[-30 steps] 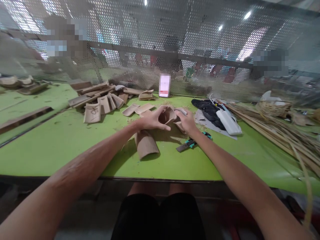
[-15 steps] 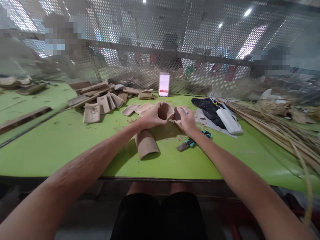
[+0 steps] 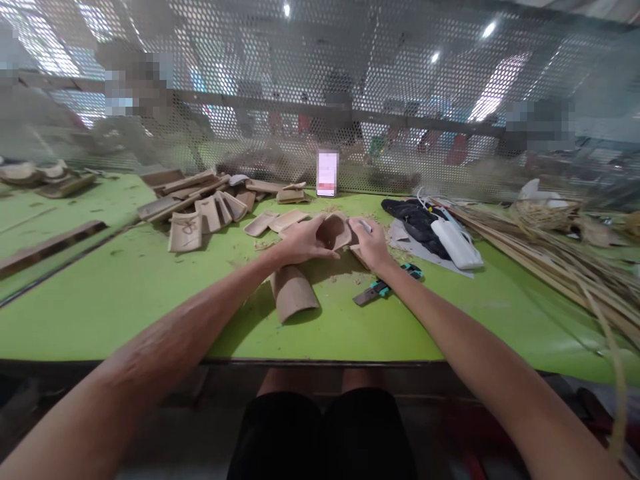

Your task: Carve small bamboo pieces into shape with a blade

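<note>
A hollow, curved bamboo piece (image 3: 334, 231) is held just above the table by my left hand (image 3: 303, 240), its fingers and thumb wrapped round the left side. My right hand (image 3: 371, 245) is closed at the piece's right edge, around a slim grey-white tool (image 3: 365, 226) whose kind I cannot make out; the fingers hide most of it. Below my left wrist, a half-round bamboo section (image 3: 294, 295) lies arched side up. A utility knife (image 3: 383, 287) with black and teal parts lies by my right forearm.
Cut bamboo pieces (image 3: 186, 232) are heaped at the back left. A phone (image 3: 327, 175) stands against the perforated screen (image 3: 280, 100). A black cloth (image 3: 417, 223) and a white device (image 3: 457, 243) lie on the right, beside long bamboo strips (image 3: 530, 257). Shavings dot the green table (image 3: 165, 307).
The view has tilted up slightly, so the table sits a little lower in it. Both hands keep nearly the same place, with the bamboo piece turned slightly in my left hand.
</note>
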Available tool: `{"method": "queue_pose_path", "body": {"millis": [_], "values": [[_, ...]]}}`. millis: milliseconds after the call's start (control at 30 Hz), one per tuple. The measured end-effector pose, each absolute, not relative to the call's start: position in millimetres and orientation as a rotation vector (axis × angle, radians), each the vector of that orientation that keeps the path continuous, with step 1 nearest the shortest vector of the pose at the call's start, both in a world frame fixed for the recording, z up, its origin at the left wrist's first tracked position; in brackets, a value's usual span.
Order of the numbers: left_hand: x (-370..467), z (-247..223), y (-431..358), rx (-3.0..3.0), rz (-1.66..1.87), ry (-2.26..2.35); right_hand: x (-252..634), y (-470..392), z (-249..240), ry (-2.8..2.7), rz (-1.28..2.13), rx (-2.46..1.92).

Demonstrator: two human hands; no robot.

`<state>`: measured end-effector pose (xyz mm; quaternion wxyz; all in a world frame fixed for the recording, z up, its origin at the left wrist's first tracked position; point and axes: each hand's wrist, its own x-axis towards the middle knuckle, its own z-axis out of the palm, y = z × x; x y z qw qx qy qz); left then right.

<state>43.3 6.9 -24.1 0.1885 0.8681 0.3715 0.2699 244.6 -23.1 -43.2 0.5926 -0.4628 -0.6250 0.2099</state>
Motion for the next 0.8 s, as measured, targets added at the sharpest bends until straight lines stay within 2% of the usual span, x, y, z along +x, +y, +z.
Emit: {"method": "queue_pose_path", "body": {"millis": [233, 400, 533, 700, 800], "values": [[39, -30, 17, 2.308, 0.797, 0.848, 244, -26, -43, -1.498, 0.533, -1.076], [36, -31, 23, 2.167, 0.764, 0.756, 249, -20, -47, -1.251, 0.581, -1.214], [33, -31, 25, 1.946, 0.788, 0.786, 249, -16, -49, -1.109, 0.71, -1.217], [34, -34, 28, 1.642, 1.031, 0.852, 242, -20, -46, -1.183, 0.845, -1.114], [35, -35, 28, 1.601, 0.998, 0.872, 240, -21, -44, -1.221, 0.845, -1.102]]}}
